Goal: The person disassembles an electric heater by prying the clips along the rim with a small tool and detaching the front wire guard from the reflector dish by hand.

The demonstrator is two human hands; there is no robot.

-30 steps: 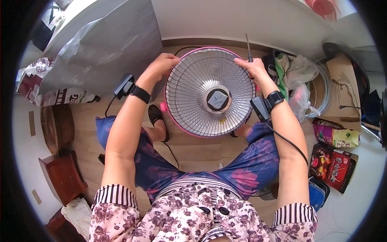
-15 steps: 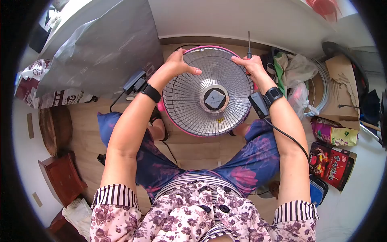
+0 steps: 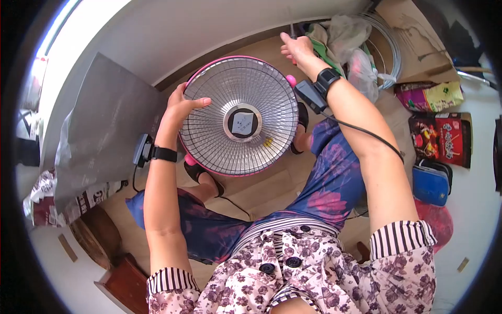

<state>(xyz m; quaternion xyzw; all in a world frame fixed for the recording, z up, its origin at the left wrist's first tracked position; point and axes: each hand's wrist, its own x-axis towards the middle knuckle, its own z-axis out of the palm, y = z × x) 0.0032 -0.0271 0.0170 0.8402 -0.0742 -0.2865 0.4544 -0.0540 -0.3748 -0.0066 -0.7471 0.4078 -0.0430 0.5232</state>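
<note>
A round dish-shaped electric heater (image 3: 209,141) with a wire grille and pink rim stands between my feet, its face turned up toward me. My left hand (image 3: 180,110) grips its left rim, thumb laid over the grille and the other fingers hidden behind the edge. Away from the heater, beyond its upper right side, my right hand (image 3: 299,49) is closed around a screwdriver (image 3: 293,31). The shaft points away from me and looks blurred; the handle is mostly hidden in the fist. A pink knob (image 3: 291,80) shows on the heater's right edge.
Plastic bags (image 3: 348,39) and coiled wire (image 3: 392,52) lie at the right beside a cardboard box (image 3: 418,31). Below them are a purple packet (image 3: 429,97), a red box (image 3: 439,138) and a blue case (image 3: 431,183). A grey sheet (image 3: 99,125) leans at the left.
My right hand has left the heater's rim and moved outward with the screwdriver. My left hand stays on the left rim. The view has turned, shifting the heater leftward in it.
</note>
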